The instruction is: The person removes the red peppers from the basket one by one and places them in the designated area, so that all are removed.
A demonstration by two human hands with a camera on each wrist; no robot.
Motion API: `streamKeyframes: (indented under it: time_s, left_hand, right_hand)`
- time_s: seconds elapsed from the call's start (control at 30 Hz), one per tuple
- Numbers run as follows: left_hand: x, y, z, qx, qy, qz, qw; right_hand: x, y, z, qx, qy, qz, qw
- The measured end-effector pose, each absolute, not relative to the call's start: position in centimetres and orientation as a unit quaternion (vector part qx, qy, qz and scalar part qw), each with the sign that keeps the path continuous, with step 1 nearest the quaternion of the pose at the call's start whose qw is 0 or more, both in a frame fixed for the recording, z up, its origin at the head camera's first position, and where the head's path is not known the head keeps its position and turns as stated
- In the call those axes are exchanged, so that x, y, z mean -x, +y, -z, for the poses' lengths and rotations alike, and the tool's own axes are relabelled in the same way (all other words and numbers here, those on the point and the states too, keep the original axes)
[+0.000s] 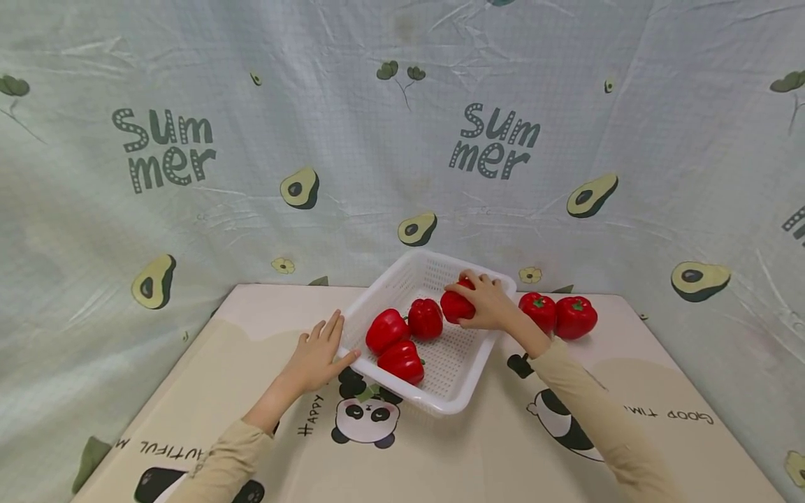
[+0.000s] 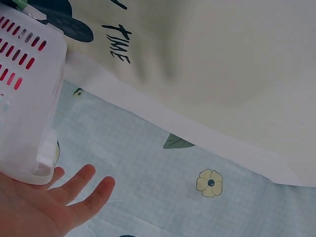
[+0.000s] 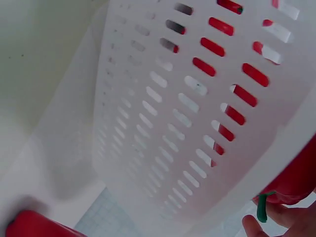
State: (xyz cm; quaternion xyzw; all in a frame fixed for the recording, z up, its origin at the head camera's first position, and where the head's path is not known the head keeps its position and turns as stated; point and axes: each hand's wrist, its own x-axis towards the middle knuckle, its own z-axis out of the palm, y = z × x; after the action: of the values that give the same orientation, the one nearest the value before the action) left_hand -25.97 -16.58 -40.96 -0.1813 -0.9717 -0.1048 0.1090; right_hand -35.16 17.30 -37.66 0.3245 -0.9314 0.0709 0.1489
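Note:
A white perforated plastic basket (image 1: pixel 448 367) sits at an angle on the table, with several red bell peppers inside. My left hand (image 1: pixel 313 360) rests against the basket's left rim, its fingers spread and fairly straight; the left wrist view shows those fingers beside the basket wall (image 2: pixel 29 113). Within the far right part of the basket, my right hand (image 1: pixel 490 304) grips a red bell pepper (image 1: pixel 455 307) from above. That pepper's green stem (image 3: pixel 262 207) shows in the right wrist view, near the fingertips. Three other peppers, one of them the middle pepper (image 1: pixel 425 319), lie to its left.
Two more red bell peppers, a nearer-in one (image 1: pixel 537 311) and an outer one (image 1: pixel 576 318), stand right of the basket, beyond my right forearm. The table (image 1: pixel 503 454) has a printed panda cover. A patterned curtain (image 1: pixel 352 126) hangs behind its back edge.

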Motion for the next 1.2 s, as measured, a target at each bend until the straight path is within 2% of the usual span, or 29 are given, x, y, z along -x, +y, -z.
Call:
streamKeyframes:
  time_s: [0.43,0.77,1.2]
  left_hand:
    - [26.0,-16.5,40.9,0.182,-0.972,0.105,0.108]
    - [25.7,-16.6,41.0,0.179,-0.972,0.099,0.112]
    - [25.9,-16.5,40.5,0.177,-0.973,0.097,0.109]
  right_hand:
    - [33.5,18.0,36.6,-0.331,-0.925,-0.071,0.174]
    - [31.9,18.7,35.9,-0.321,-0.918,-0.064,0.222]
    - [29.5,19.9,35.0,-0.313,-0.918,-0.066,0.237]
